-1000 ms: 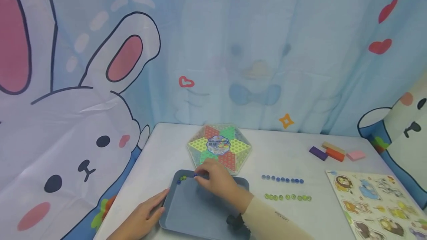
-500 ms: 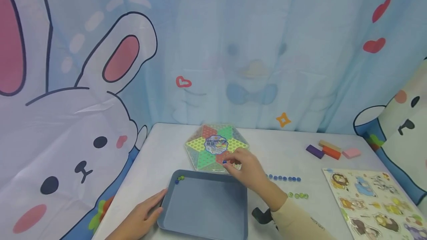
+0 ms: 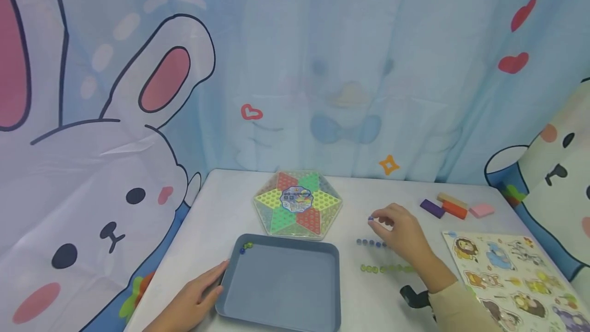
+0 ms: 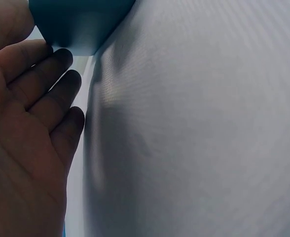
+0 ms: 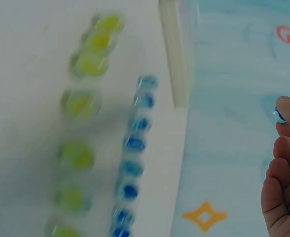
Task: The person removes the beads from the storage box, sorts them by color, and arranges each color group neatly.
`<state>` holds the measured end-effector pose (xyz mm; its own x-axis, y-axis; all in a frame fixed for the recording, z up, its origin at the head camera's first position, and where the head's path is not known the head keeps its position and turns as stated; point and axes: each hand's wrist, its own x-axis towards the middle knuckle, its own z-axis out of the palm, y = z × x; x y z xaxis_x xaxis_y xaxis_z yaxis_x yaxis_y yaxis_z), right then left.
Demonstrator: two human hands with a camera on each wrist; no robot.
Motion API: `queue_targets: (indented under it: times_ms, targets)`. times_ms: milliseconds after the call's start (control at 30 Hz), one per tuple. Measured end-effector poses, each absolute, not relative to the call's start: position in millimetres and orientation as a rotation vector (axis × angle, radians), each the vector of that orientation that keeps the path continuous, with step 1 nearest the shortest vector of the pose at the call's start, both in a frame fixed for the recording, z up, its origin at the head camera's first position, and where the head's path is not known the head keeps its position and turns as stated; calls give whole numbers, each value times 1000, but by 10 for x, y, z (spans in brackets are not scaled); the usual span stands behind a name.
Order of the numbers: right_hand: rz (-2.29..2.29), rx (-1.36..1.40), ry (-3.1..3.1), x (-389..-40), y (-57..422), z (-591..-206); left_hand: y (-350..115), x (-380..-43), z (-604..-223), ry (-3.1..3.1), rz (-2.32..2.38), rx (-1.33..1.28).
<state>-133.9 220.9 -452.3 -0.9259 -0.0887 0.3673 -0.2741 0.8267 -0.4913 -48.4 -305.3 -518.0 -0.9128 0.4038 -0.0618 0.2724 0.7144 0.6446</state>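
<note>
Just below my right hand, which pinches a blue marble, the blue row runs sideways; my left hand rests flat against the tray.

Blue marbles and green marbles are seen as glossy, translucent glass. The grey tray is read as smooth matt plastic. The hexagonal game board is shiny plastic. The table is smooth, matt white. The backdrop curtain is printed cloth, softly creased.
</note>
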Motion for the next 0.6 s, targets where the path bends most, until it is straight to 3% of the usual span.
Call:
queue_targets:
  times_ms: [267, 600]
  targets:
    - [780, 52, -2817, -1285, 2830, -4690, -3048, -468, -5157, 2763, 986, 574]
    - [737, -85, -3003, -1224, 3244, -4968, -3035, -472, -5146, 2720, 989, 560]
